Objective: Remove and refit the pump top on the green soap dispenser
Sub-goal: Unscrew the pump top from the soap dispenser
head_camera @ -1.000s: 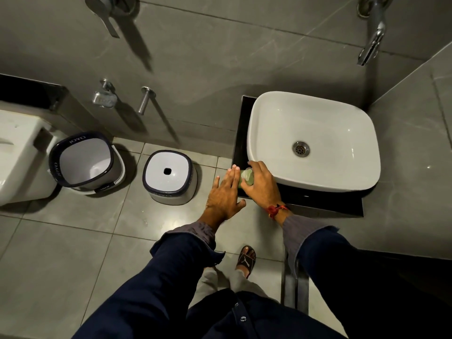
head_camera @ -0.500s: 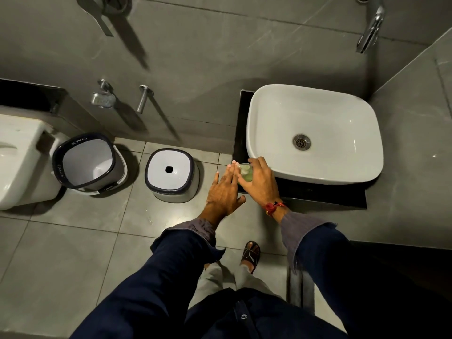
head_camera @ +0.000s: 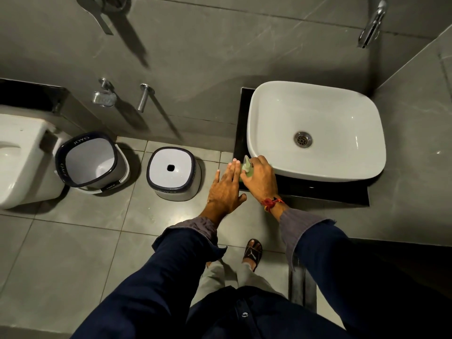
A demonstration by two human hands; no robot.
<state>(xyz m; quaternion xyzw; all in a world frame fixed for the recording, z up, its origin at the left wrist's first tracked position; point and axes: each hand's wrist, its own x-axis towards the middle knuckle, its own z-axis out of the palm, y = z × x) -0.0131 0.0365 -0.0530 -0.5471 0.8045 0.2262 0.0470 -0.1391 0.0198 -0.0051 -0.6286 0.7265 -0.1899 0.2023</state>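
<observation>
The green soap dispenser [head_camera: 247,170] stands at the front left corner of the black counter [head_camera: 318,189], next to the white basin [head_camera: 315,130]. Only its pale pump top and a strip of green body show between my hands. My right hand [head_camera: 260,178] is wrapped around the dispenser from the right, fingers closed on it near the pump top. My left hand [head_camera: 226,189] lies flat with fingers straight and together, its fingertips against the dispenser's left side. The rest of the bottle is hidden by my hands.
A wall tap [head_camera: 371,25] hangs above the basin. On the tiled floor to the left stand an upturned white stool [head_camera: 173,172] and an open white bin [head_camera: 91,162]. A toilet [head_camera: 19,157] is at the far left. My sandalled foot [head_camera: 252,253] is below the counter edge.
My hands hold nearly the same pose. The pump top's spout now shows more between my fingers, and my right hand has shifted slightly on the dispenser.
</observation>
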